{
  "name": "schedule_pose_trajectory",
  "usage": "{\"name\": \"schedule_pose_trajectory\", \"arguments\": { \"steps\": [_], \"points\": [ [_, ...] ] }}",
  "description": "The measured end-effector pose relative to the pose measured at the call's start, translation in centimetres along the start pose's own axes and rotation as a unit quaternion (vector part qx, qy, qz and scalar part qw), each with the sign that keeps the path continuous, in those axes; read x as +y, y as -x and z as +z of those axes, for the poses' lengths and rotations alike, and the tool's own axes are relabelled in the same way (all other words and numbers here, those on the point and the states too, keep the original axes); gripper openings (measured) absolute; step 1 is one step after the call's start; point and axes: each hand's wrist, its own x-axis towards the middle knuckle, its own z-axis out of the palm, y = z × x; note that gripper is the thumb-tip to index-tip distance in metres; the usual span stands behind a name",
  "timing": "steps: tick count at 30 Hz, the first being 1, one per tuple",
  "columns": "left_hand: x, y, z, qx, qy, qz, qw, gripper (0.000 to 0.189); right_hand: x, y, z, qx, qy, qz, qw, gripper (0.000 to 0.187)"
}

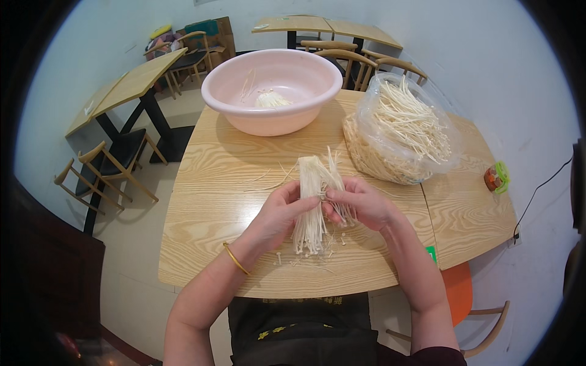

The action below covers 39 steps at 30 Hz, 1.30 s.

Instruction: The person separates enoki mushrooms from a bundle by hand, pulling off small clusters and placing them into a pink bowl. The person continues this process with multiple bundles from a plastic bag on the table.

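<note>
A bunch of enoki mushrooms hangs between my hands above the wooden table, caps towards me. My left hand grips the larger part of it, thumb on the front. A smaller strand of stems, partly split away on the right, is pinched in my right hand. Short broken stems and caps lie on the wood below. Beyond my hands, a pink plastic basin holds a small clump of enoki. To the right stands an open clear plastic bag heaped with enoki mushrooms.
The wooden table carries a small jar with a green clasp on its right part. Loose stems lie left of the bunch. An orange chair stands near the table's right front edge. Other tables and chairs line the walls.
</note>
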Motion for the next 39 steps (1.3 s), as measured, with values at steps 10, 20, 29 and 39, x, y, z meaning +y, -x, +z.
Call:
{"name": "schedule_pose_trajectory", "arguments": {
  "steps": [10,20,29,39],
  "points": [
    [-0.9,-0.1,-0.3,0.010,-0.061,0.026,0.998,0.034,-2.0,1.1,-1.3,0.010,-0.096,-0.080,0.992,0.015],
    [0.2,0.0,0.1,0.051,0.036,-0.038,0.997,0.034,-1.1,0.1,1.5,0.155,0.158,-0.059,0.973,0.019],
    [-0.5,-0.2,-0.4,0.027,0.038,-0.030,0.998,0.034,-0.3,0.1,-0.1,0.091,0.068,0.028,0.993,0.017],
    [0.2,0.2,0.3,0.030,-0.039,-0.048,0.998,0.033,-0.9,0.2,-0.2,-0.021,-0.035,0.058,0.997,0.008]
  ]
}}
